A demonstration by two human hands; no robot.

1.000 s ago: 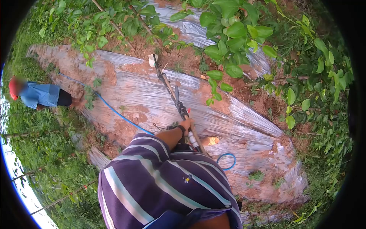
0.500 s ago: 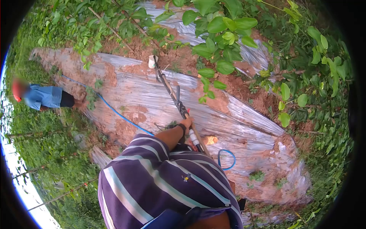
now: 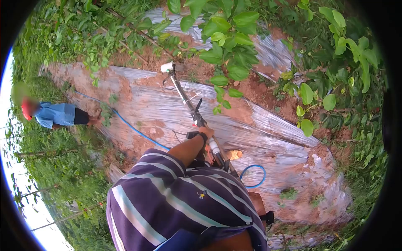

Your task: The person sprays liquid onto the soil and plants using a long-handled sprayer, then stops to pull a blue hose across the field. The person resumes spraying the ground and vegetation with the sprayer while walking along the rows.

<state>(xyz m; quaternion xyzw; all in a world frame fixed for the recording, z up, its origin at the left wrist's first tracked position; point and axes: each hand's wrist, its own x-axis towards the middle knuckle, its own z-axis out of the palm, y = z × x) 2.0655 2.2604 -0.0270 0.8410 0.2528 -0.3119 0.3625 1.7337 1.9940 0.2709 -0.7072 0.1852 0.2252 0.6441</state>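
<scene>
My left hand (image 3: pixel 205 133) is wrapped around a long pole tool (image 3: pixel 184 95), just below a black-wrapped joint with a small dark lever. A white cup-shaped fitting (image 3: pixel 167 67) sits on the tool's far end, above bare soil at the edge of the plastic sheeting. A black device is strapped on my left wrist. Below my grip, the pole has white and black sections and runs down beside my striped shirt. My right hand (image 3: pixel 256 201) shows only partly past the shirt, close to the pole's lower end; its fingers are hidden. A black band is on that wrist.
Silvery plastic sheeting (image 3: pixel 268 161) with soil patches covers the bed. A blue hose (image 3: pixel 138 131) lies across it, and a blue hose loop (image 3: pixel 253 175) is near my yellowish shoe (image 3: pixel 234 154). Leafy branches (image 3: pixel 234 37) overhang the top. A person in blue (image 3: pixel 58 113) stands at left.
The pole's upper end and white fitting have shifted slightly, with the fitting tipping over more sideways. My left hand stays on the pole. More of my right wrist shows.
</scene>
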